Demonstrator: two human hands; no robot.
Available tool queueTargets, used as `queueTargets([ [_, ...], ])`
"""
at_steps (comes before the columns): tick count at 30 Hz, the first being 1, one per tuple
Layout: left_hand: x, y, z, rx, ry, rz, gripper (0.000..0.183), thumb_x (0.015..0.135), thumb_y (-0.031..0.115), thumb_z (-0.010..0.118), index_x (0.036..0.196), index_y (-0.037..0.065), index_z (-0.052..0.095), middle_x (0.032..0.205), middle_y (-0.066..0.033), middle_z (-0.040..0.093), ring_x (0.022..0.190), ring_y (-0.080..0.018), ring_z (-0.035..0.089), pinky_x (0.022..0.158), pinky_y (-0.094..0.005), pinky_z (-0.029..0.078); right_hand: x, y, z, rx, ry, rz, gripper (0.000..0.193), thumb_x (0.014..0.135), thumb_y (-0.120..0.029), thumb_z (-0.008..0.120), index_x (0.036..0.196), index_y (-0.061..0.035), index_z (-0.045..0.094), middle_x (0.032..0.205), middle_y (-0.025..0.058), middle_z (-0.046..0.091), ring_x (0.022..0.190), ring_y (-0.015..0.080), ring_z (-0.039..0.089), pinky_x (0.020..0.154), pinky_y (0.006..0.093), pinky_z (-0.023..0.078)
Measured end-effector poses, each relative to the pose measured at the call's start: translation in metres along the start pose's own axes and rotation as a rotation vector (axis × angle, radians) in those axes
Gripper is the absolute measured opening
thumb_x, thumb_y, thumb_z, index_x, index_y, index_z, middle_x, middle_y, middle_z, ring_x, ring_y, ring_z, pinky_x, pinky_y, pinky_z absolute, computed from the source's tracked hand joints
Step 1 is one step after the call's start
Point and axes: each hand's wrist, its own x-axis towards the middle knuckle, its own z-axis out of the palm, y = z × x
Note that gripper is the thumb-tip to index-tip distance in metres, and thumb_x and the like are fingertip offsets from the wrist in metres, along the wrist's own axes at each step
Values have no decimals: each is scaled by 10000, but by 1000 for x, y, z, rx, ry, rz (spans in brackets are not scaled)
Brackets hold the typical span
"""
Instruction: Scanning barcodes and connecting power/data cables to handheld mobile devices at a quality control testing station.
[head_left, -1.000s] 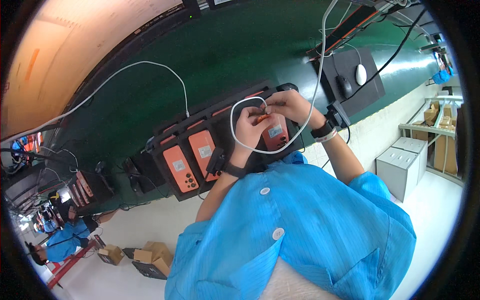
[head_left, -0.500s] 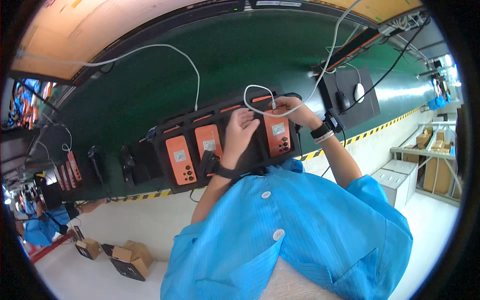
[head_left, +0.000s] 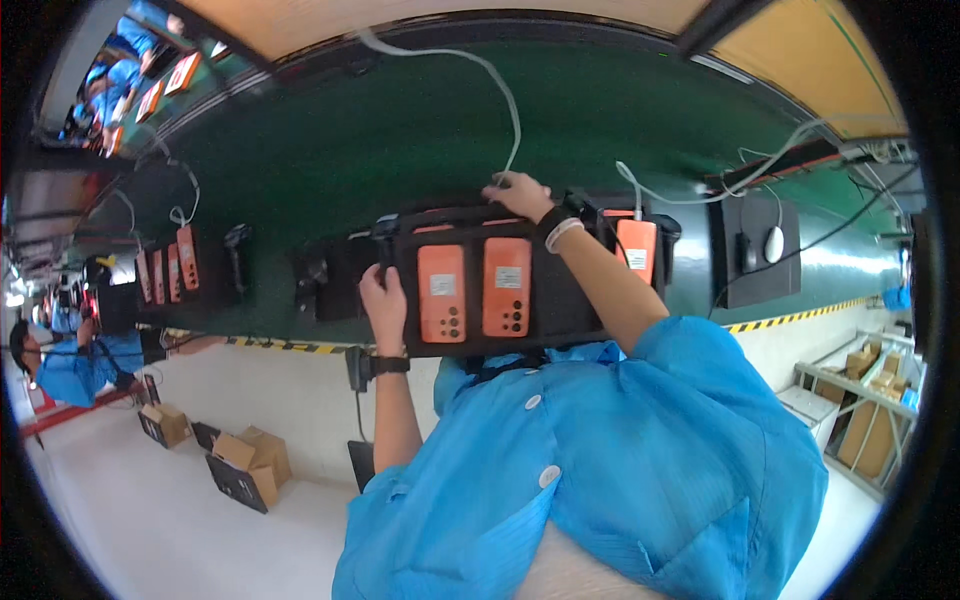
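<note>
A black tray (head_left: pixel 540 335) in front of me holds orange phones lying back up. The left phone (head_left: pixel 441 308) and the middle phone (head_left: pixel 507 280) lie side by side, and the right phone (head_left: pixel 634 240) has a white cable (head_left: pixel 640 190) plugged into its far end. My right hand (head_left: pixel 520 195) is at the tray's far edge, its fingers closed round the end of another white cable (head_left: pixel 512 125); the plug is hidden. At the tray's left edge, beside the left phone, my left hand (head_left: pixel 384 305) has its fingers apart and holds nothing.
A mouse (head_left: pixel 774 244) sits on a dark mat at the right of the green bench (head_left: pixel 330 140). More orange phones (head_left: pixel 187 258) stand farther left, near a co-worker in blue (head_left: pixel 90 360). Cardboard boxes (head_left: pixel 262 455) rest on the floor.
The view has turned, placing the tray farther right. My right hand has left the right phone's plug for the other cable. My left hand has moved to the tray's left edge.
</note>
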Motion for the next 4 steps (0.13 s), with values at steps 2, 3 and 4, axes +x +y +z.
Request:
queueTargets([
  [2, 12, -25, 3, 5, -22, -40, 479, 894, 270, 609, 1216, -75, 524, 1192, -283, 564, 1103, -375, 566, 964, -430, 417, 20, 2, 9, 336, -284, 135, 492, 937, -377, 569, 1245, 7, 560, 1059, 213, 665, 974, 295, 657, 834, 360, 511],
  [3, 20, -34, 2, 17, -42, -67, 511, 895, 292, 619, 1248, -61, 511, 1212, -249, 568, 1106, -330, 572, 969, -403, 419, 21, 0, 16, 540, -276, 204, 534, 911, -445, 581, 1289, -70, 550, 1181, 205, 613, 1085, 303, 605, 924, 389, 466],
  [4, 25, -41, 7, 22, -67, -103, 543, 895, 314, 629, 1279, -47, 499, 1233, -216, 571, 1110, -286, 578, 974, -377, 421, 19, 0, 17, 735, -270, 284, 581, 884, -512, 594, 1333, -146, 540, 1303, 196, 562, 1197, 311, 552, 1015, 417, 421],
])
